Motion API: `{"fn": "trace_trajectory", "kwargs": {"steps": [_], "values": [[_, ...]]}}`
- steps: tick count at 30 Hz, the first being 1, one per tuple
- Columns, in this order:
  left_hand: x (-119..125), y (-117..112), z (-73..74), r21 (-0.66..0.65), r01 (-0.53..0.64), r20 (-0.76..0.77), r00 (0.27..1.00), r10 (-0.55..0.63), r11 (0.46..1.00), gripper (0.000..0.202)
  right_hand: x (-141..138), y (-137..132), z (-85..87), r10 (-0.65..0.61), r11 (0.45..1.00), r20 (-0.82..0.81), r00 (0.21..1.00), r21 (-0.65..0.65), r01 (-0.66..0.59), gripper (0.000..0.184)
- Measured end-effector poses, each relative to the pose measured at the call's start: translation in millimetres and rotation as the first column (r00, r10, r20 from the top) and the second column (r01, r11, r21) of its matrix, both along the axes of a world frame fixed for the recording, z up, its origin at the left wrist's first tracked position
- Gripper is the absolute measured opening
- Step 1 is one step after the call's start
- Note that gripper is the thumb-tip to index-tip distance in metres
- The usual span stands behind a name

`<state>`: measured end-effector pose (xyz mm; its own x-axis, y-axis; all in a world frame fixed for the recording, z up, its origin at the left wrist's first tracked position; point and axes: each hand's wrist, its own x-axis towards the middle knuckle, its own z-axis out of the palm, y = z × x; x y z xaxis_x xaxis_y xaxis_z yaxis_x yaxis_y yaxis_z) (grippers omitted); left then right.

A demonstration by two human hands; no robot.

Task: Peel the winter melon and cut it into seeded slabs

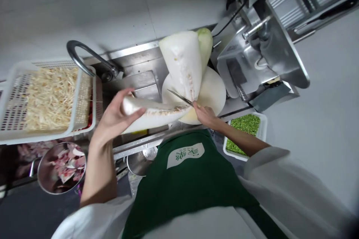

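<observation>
My left hand [119, 114] grips one end of a long winter melon piece [159, 117], white-fleshed with a strip of seeds and pith along its hollow. In my right hand [206, 115] is a knife [179, 96], its narrow blade pointing left across the seedy far end of that piece. Under the piece's right end lies a round cream cutting board [217, 89]. A second large winter melon piece [181, 58] rests partly on the board, its cut face upward. Behind it shows a pale green-skinned piece [206, 41].
A curved faucet [84, 50] rises over the steel sink [140, 78]. Bean sprouts fill a white basket [75, 104] at left, above a steel pot [42, 179] of raw meat. To the right stand a metal slicing machine [263, 52] and a basket [262, 129] of chopped greens.
</observation>
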<state>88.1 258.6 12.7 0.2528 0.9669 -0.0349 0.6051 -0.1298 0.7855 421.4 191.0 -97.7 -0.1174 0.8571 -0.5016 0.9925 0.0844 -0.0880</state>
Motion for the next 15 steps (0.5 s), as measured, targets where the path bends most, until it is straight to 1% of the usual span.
{"fn": "trace_trajectory", "kwargs": {"steps": [1,2,3,4,5,6,7,9,11,12,13,14,15], "values": [[-24.0,-6.9,-21.3,-0.148,-0.068,0.059,0.995,0.077,0.987,0.071,1.8,-1.1,0.6,0.014,1.0,0.008,1.0,-0.001,-0.014,0.06],[-45.9,-16.7,-43.4,-0.256,-0.169,0.135,0.969,0.208,0.952,0.07,4.0,-2.2,1.6,0.03,1.0,0.016,0.999,-0.003,-0.03,0.056],[-64.6,-29.8,-65.4,-0.353,-0.273,0.204,0.911,0.359,0.895,0.071,6.6,-3.6,3.3,0.044,0.999,0.027,0.999,-0.005,-0.044,0.053],[-79.9,-46.1,-86.1,-0.459,-0.351,0.239,0.836,0.494,0.816,0.073,9.5,-5.7,5.6,0.058,0.998,0.038,0.998,-0.01,-0.058,0.05],[-92.0,-65.4,-104.7,-0.536,-0.411,0.241,0.762,0.601,0.737,0.074,12.8,-8.7,8.3,0.07,0.998,0.05,0.996,-0.014,-0.069,0.048],[-101.6,-87.4,-120.6,-0.581,-0.458,0.234,0.698,0.677,0.673,0.074,16.3,-13.0,11.3,0.078,0.997,0.059,0.995,-0.022,-0.077,0.046],[-109.6,-111.4,-133.6,-0.595,-0.503,0.224,0.645,0.731,0.627,0.072,19.9,-19.0,14.4,0.085,0.996,0.067,0.994,-0.038,-0.082,0.045],[-123.3,-161.7,-152.0,-0.562,-0.61,0.213,0.546,0.81,0.559,0.068,26.7,-35.7,19.9,0.084,0.994,0.071,0.994,-0.078,-0.079,0.043],[-135.6,-206.8,-163.3,-0.509,-0.707,0.204,0.455,0.867,0.491,0.064,32.3,-56.7,23.1,0.062,0.992,0.049,0.997,-0.114,-0.056,0.041],[-140.2,-223.9,-167.9,-0.481,-0.745,0.198,0.423,0.884,0.463,0.063,34.5,-67.5,23.4,0.04,0.991,0.032,0.999,-0.128,-0.036,0.041],[-142.8,-235.6,-172.6,-0.449,-0.775,0.194,0.402,0.895,0.445,0.061,36.2,-77.7,22.5,0.012,0.991,0.012,1.0,-0.135,-0.01,0.041],[-143.1,-241.1,-177.7,-0.414,-0.797,0.192,0.395,0.898,0.44,0.06,37.2,-86.7,20.6,-0.019,0.991,-0.005,1.0,-0.133,0.018,0.042],[-140.9,-239.7,-183.6,-0.374,-0.816,0.183,0.401,0.898,0.44,0.059,37.7,-94.3,17.7,-0.05,0.991,-0.019,0.999,-0.124,0.047,0.043]]}}
